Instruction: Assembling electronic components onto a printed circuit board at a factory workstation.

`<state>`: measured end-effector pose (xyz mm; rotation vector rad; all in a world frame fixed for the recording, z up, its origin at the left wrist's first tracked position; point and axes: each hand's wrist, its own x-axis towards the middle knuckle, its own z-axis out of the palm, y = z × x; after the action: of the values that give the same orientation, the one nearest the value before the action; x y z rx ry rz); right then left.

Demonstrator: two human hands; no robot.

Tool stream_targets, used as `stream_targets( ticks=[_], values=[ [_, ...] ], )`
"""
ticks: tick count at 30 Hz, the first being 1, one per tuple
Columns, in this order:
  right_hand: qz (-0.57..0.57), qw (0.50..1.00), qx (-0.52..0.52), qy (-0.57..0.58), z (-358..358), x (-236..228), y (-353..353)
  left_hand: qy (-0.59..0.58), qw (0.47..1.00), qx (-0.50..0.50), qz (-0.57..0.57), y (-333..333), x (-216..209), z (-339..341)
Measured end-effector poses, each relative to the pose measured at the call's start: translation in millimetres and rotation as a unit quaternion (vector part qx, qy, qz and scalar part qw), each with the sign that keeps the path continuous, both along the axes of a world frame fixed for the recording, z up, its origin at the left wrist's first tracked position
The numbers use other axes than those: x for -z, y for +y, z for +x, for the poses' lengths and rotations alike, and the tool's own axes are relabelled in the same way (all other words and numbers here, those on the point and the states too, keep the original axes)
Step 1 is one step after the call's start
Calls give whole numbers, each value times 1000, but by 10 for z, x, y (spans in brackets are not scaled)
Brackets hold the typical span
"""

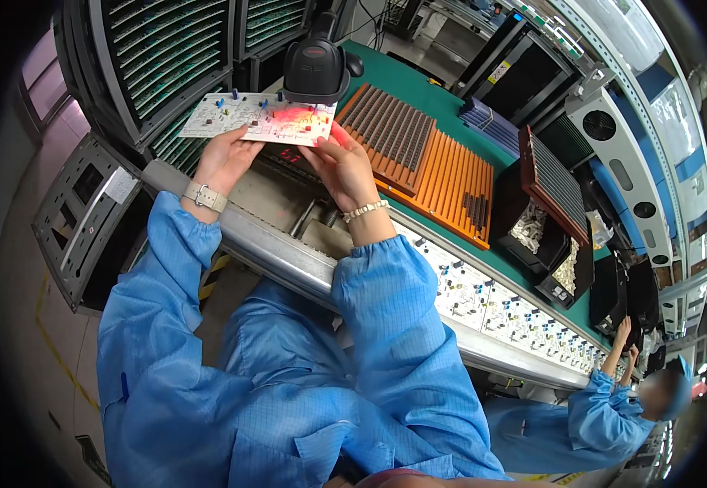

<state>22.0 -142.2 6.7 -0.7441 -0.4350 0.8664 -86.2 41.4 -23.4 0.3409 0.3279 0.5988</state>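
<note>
A white circuit board (243, 118) with small blue, red and dark components is held up between both my hands. My left hand (227, 163) grips its near edge around the middle, the thumb on top. At the board's right end, my right hand (345, 167) holds the corner with fingers closed on it. Just above hangs a black barcode scanner (315, 69), and its red light falls on the right half of the board. The board is apart from the conveyor below.
Slotted racks of green boards (170, 61) stand at the left. Orange and brown component trays (443, 175) lie on the green bench (435, 106). More white boards (483, 301) line the conveyor (288, 260) on the right, where a person in blue (605, 415) works. Black bins (544, 244) stand beyond the trays.
</note>
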Motion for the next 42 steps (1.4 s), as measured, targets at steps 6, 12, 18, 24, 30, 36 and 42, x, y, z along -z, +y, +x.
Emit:
stream_targets(
  ticks=[6, 12, 18, 24, 30, 36, 42],
  values=[
    [11, 1000, -5, -20, 45, 25, 26, 4, 999, -40, -20, -41, 19, 100],
    [28, 999, -16, -22, 82, 76, 73, -13, 999, -32, 6, 43, 89, 121],
    [19, 1000, 5, -21, 70, 54, 70, 5, 998, -20, 51, 20, 42, 84],
    [17, 1000, 14, -21, 55, 4, 46, 13, 996, -16, 92, -66, -12, 55],
    [18, 999, 5, -26, -12, 15, 59, 23, 995, -54, 82, 23, 118, 74],
    [33, 999, -7, -38, -16, 88, 118, 25, 989, -94, 108, 18, 133, 80],
    [42, 998, -21, -44, -31, 94, 152, 30, 990, -104, 86, 64, 130, 76]
  ],
)
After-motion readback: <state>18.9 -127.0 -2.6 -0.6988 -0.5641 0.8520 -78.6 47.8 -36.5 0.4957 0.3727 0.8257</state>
